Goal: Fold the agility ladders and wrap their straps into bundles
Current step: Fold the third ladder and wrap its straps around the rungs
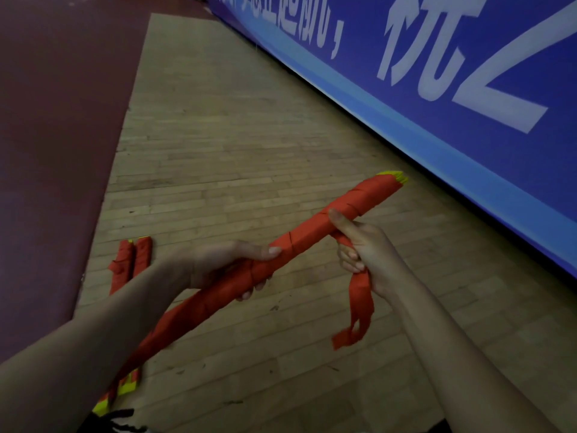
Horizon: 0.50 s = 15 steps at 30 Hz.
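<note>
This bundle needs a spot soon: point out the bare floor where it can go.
Bare wood floor ahead, between the maroon area and the banner; also below the right hand. Crowded lower left, around the finished bundles.

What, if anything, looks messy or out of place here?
Nothing looks damaged. The one untidy bit is the red strap tail dangling from the right hand, not yet wound round the ladder bundle that the left hand grips. Two wrapped bundles lie side by side on the floor.

Wood floor (218, 135) w/ two wrapped red bundles (141, 256) lying side-by-side.
</note>
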Each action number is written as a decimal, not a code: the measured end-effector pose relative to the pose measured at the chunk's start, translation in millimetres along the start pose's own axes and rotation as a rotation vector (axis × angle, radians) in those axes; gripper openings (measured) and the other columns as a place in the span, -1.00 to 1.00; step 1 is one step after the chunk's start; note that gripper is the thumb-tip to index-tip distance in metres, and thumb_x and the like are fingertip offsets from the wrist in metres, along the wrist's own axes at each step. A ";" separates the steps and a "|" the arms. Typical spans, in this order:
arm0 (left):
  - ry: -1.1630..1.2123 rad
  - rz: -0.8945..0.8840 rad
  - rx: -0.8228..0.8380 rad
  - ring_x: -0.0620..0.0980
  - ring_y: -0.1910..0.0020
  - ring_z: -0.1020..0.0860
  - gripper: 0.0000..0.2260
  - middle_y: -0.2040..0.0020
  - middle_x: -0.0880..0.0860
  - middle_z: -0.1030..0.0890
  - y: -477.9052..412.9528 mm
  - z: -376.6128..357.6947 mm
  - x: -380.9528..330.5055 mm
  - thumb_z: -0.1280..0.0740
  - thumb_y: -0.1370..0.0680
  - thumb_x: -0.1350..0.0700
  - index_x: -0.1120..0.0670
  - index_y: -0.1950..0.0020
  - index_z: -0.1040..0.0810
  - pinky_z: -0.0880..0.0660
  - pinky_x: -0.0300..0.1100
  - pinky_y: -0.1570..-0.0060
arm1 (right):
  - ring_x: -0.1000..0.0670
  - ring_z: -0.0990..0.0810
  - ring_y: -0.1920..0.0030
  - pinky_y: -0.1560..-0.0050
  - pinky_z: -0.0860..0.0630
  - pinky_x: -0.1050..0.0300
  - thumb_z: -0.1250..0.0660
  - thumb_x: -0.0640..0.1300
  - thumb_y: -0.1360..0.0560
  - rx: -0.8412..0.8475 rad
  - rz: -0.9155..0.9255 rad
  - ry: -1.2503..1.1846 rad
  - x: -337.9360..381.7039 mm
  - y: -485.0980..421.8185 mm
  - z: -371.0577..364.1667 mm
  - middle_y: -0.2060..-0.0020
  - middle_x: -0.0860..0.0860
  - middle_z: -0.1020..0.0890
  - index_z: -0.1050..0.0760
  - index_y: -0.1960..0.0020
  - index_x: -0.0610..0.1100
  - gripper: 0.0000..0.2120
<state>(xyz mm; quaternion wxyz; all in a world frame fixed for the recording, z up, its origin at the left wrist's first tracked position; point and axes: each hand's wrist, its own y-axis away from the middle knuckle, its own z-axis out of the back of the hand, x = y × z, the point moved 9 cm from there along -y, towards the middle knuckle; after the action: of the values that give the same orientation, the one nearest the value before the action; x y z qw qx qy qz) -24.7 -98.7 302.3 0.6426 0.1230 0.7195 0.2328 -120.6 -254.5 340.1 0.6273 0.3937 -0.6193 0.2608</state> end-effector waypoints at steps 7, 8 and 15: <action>-0.046 0.004 -0.088 0.07 0.35 -0.57 -0.58 0.27 0.16 -0.61 -0.9 8.8 -4.2 -0.46 -0.39 -0.12 0.20 0.00 -0.54 -0.54 -0.18 0.31 | 0.05 -0.59 0.45 0.41 -0.52 0.24 -0.38 -0.08 -0.47 0.197 -0.010 0.295 10.6 10.4 5.4 0.39 -0.02 -0.64 -0.50 -0.01 -0.17 -0.80; -0.053 -0.006 -0.096 0.07 0.34 -0.58 -0.59 0.26 0.16 -0.62 -0.5 10.1 -5.9 -0.45 -0.41 -0.12 0.20 -0.01 -0.54 -0.54 -0.17 0.30 | 0.03 -0.62 0.43 0.39 -0.53 0.24 -0.36 -0.12 -0.52 0.173 -0.019 0.323 10.2 11.1 8.7 0.36 -0.04 -0.67 -0.48 -0.06 -0.20 -0.81; -0.077 -0.054 -0.158 0.05 0.36 -0.60 -0.53 0.27 0.15 -0.64 1.8 10.1 -16.2 -0.42 -0.33 -0.13 0.23 -0.02 -0.56 -0.55 -0.20 0.35 | 0.02 -0.66 0.38 0.37 -0.59 0.23 -0.25 -0.07 -0.60 0.110 -0.095 0.308 4.7 11.2 10.2 0.27 -0.11 -0.71 -0.55 -0.05 -0.31 -0.70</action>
<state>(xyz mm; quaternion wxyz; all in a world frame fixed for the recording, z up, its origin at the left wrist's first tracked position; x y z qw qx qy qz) -12.7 -103.1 316.6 0.6836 0.0613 0.6766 0.2666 -135.1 -257.3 345.8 0.7039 0.4117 -0.4814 0.3213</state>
